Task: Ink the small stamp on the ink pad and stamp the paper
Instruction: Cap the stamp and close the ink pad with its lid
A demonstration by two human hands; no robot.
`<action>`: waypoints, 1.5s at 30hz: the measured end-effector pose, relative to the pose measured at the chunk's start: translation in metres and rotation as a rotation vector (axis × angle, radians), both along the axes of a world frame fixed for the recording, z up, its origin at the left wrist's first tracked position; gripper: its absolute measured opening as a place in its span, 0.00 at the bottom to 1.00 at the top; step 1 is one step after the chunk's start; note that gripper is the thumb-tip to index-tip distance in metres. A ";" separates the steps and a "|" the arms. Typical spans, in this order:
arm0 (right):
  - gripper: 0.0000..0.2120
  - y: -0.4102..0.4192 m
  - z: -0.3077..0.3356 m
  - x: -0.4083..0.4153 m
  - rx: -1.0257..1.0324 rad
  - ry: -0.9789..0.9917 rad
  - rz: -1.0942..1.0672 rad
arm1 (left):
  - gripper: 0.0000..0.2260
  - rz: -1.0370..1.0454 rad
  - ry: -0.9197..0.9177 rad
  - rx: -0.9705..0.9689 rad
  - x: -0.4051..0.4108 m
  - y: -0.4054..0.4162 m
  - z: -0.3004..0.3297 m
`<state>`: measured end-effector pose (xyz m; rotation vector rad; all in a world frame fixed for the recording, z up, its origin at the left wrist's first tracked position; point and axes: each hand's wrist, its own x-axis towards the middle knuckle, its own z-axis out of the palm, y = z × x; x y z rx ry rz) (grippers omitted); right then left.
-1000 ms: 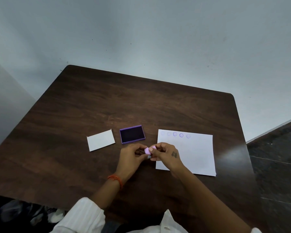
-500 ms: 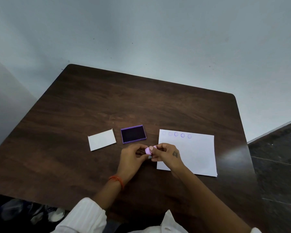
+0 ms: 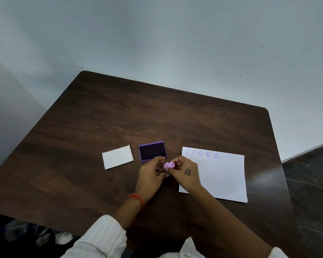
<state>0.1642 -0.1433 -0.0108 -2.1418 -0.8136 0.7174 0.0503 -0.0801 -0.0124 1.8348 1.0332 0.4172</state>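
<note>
Stamp: one, held between two hands; five prints on paper.

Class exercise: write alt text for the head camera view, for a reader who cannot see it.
Two hands, left hand and right hand, hold a small pink stamp above a dark wooden table, between an open purple ink pad and white paper bearing five faint round prints.

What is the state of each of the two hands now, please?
Left hand: closed on the small stamp.
Right hand: also closed on the small stamp.
</note>
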 end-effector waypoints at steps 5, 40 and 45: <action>0.09 0.005 -0.002 -0.002 -0.087 -0.128 0.052 | 0.23 -0.005 0.105 -0.030 -0.010 0.006 -0.006; 0.33 0.122 0.003 -0.062 -0.224 -0.453 0.915 | 0.29 0.068 0.281 0.220 -0.111 0.099 -0.020; 0.32 0.113 0.009 -0.044 -0.144 -0.420 0.836 | 0.29 0.055 0.250 0.279 -0.098 0.097 -0.010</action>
